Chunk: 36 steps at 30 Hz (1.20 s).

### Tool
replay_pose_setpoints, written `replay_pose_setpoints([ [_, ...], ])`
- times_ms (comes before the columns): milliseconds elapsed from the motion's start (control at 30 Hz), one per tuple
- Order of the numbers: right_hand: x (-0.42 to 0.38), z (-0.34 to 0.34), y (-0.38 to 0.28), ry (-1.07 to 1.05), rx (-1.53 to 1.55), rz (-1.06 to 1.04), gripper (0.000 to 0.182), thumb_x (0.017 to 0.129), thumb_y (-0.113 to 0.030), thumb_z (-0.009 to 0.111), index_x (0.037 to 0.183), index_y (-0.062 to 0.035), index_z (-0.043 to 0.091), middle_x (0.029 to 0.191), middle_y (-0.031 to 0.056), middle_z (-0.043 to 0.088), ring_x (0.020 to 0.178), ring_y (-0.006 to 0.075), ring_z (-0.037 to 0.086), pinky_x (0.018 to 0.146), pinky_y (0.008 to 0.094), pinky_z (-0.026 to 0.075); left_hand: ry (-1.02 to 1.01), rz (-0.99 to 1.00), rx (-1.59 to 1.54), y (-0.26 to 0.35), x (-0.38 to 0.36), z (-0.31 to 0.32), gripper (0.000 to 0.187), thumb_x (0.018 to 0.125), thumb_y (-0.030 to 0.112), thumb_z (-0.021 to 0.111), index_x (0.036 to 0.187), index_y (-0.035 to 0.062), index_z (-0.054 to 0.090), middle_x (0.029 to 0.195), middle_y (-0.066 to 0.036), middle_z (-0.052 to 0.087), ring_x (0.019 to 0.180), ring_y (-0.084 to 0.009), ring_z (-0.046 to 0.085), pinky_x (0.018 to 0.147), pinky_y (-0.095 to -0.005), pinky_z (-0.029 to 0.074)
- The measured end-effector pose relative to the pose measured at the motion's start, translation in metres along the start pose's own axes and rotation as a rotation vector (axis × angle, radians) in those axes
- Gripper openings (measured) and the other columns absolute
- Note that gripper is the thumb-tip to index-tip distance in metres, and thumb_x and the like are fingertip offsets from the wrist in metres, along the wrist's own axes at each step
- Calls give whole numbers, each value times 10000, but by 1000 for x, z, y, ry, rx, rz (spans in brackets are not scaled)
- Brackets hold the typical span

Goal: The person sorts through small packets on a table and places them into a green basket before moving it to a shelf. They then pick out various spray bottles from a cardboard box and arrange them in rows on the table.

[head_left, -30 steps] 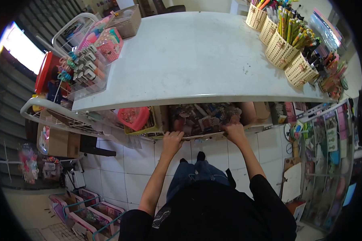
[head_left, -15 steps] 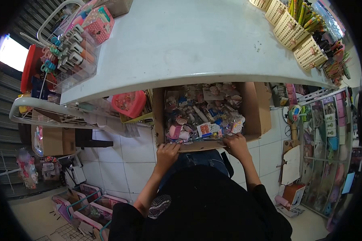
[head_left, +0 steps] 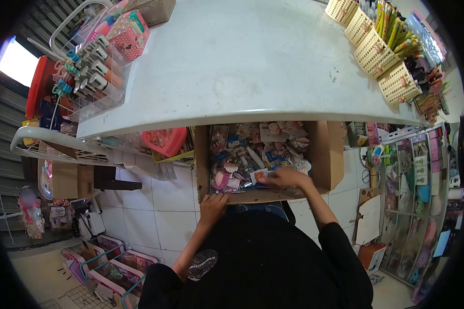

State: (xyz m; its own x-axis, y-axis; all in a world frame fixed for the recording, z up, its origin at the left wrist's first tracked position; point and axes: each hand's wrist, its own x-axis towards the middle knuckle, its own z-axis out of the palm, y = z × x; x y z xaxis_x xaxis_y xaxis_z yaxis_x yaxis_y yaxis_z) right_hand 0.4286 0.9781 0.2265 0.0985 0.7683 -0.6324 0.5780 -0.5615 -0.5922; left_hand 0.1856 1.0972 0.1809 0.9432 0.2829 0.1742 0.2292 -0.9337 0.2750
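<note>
A cardboard box [head_left: 320,154] full of small packaged trinkets sits partly under the white table's front edge. My left hand [head_left: 213,207] has its fingers curled over the box's near rim at the left corner. Inside the box, my right hand [head_left: 286,177] is over the contents, its fingertips at a white card with orange spots [head_left: 261,176]. Blur hides whether those fingers grip the card. A clear tube-like item [head_left: 254,157] and a pink item [head_left: 222,180] lie among the plastic packets.
The white table [head_left: 232,67] spans above the box. Cream woven baskets [head_left: 375,54] with pencils stand at its right, and a clear organizer [head_left: 95,100] at its left. A pink container [head_left: 165,140] is left of the box. Glass shelving [head_left: 410,201] stands at the right.
My right hand has let go of the box's near rim and moved left into the contents, covering part of the card. My left hand stays on the rim. The view has shifted slightly.
</note>
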Motion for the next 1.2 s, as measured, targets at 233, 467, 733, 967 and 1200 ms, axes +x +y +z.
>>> replay_pose_setpoints([
  [233,175,70,53,624,-534,183,413,750,-288,488,1048,-23,382,974,232,485,820,342,525,683,422,437,-130,-57,-18,2,-6,-8,230,595,154,587,812,117,520,740,-30,523,724,-202,523,641,-331,394],
  [467,119,52,30,593,-177,88,402,721,-235,528,1043,-33,395,962,179,508,886,315,516,681,394,441,-487,-220,-577,-19,47,-34,239,699,245,562,883,97,599,755,-129,593,707,-293,564,649,-356,441],
  [733,-39,-47,-62,1047,216,-893,427,670,-63,621,1058,-60,441,850,137,574,765,236,571,656,308,442,-424,-193,-305,-42,146,67,205,628,178,534,793,69,588,835,-151,571,777,-313,549,689,-376,441],
  [967,-112,-108,-127,1500,853,-961,699,681,-273,631,1212,-61,228,738,128,551,672,170,542,620,282,443,-362,-132,-609,17,156,8,328,705,328,540,826,27,588,806,-173,581,720,-251,581,592,-369,456],
  [1200,-92,-74,-120,958,857,-1104,649,688,-221,624,1195,-63,251,753,162,552,710,222,555,626,298,448,-285,-90,-1662,64,137,-155,327,820,261,461,1025,7,438,720,-84,554,530,-72,476,491,-192,375],
])
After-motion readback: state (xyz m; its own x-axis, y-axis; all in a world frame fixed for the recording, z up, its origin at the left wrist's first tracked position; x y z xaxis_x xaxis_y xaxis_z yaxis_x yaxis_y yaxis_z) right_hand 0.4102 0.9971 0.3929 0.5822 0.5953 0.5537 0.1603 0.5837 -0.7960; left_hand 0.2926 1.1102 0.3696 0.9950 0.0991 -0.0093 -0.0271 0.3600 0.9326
